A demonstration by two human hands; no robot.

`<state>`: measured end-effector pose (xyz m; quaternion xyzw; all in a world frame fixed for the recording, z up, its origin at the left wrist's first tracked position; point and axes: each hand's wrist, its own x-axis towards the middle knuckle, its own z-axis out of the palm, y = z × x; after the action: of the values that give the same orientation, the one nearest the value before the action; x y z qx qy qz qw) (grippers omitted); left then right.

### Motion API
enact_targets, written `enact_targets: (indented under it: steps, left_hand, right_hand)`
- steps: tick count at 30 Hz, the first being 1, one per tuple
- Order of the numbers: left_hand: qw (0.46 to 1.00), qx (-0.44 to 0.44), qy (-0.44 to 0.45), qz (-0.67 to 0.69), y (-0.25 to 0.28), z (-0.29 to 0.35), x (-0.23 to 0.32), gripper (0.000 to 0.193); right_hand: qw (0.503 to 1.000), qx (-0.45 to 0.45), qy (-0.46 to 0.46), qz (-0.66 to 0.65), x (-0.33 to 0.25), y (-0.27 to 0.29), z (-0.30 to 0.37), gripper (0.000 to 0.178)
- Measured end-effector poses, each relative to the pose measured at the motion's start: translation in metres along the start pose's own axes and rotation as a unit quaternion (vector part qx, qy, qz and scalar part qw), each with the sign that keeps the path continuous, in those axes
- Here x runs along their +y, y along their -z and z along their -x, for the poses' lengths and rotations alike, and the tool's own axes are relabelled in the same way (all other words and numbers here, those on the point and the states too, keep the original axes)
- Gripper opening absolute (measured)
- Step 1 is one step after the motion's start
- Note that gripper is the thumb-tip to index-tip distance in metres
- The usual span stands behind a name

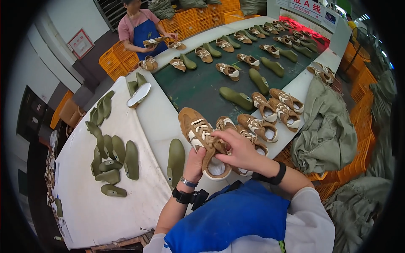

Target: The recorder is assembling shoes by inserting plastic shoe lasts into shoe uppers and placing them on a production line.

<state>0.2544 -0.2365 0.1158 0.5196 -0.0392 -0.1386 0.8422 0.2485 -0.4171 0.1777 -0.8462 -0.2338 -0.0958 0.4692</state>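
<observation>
Beyond the held shoe lie a white-rimmed green belt and orange crates.

Left grip curled, right grip pinching

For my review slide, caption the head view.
Left hand and right hand grip a brown-and-white laced shoe near a flat green belt bearing similar shoes and olive shoe lasts.
</observation>
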Motion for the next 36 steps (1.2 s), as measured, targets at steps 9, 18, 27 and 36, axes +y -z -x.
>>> enact_targets:
  steps: [9, 18, 27, 36]
  left_hand:
    - [0.713, 0.126, -0.313, -0.614, -0.016, 0.014, 0.04, 0.037]
    - [0.675, 0.127, -0.35, -0.636, -0.019, 0.018, 0.03, 0.015]
    - [0.818, 0.181, -0.241, -0.489, 0.002, 0.013, 0.034, 0.021]
    - [0.699, -0.017, -0.308, -0.646, -0.001, 0.012, 0.043, 0.022]
  right_hand:
    - [0.998, 0.054, 0.043, -0.011, 0.012, -0.027, -0.006, 0.037]
    - [0.997, -0.031, 0.036, 0.068, 0.016, -0.03, 0.0, 0.036]
    - [0.984, -0.14, 0.109, -0.023, 0.025, -0.026, 0.006, 0.026]
    - [0.976, 0.093, -0.064, -0.187, 0.043, -0.039, -0.012, 0.028]
